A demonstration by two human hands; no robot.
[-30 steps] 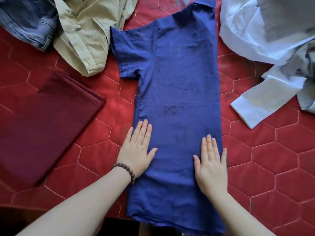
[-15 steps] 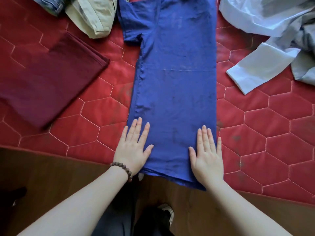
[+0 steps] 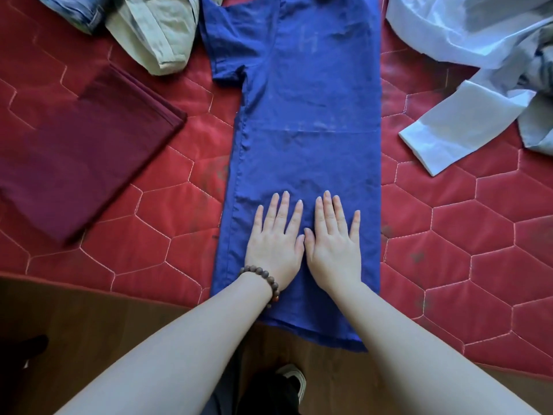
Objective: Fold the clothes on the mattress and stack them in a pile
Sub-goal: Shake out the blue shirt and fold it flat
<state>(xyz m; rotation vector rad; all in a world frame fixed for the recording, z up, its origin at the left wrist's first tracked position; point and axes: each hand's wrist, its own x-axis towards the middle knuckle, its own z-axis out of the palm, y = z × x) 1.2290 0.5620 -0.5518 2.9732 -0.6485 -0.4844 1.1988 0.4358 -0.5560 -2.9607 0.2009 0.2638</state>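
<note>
A blue T-shirt (image 3: 311, 121) lies lengthwise on the red quilted mattress (image 3: 466, 235), folded narrow with one sleeve sticking out at the upper left. Its hem hangs over the mattress's near edge. My left hand (image 3: 276, 238), with a bead bracelet at the wrist, and my right hand (image 3: 333, 239) press flat on the shirt's lower part, side by side with thumbs touching. A folded maroon garment (image 3: 80, 163) lies to the left.
Unfolded clothes lie at the far edge: jeans (image 3: 74, 9) and a khaki garment (image 3: 158, 31) at top left, a white shirt (image 3: 466, 64) with a grey piece (image 3: 538, 79) at right. Wooden floor (image 3: 89, 322) and my shoe (image 3: 291, 381) show below the mattress edge.
Both hands slid inward from the shirt's side edges to its middle and now lie together. The view shifted a little, showing slightly more of the mattress.
</note>
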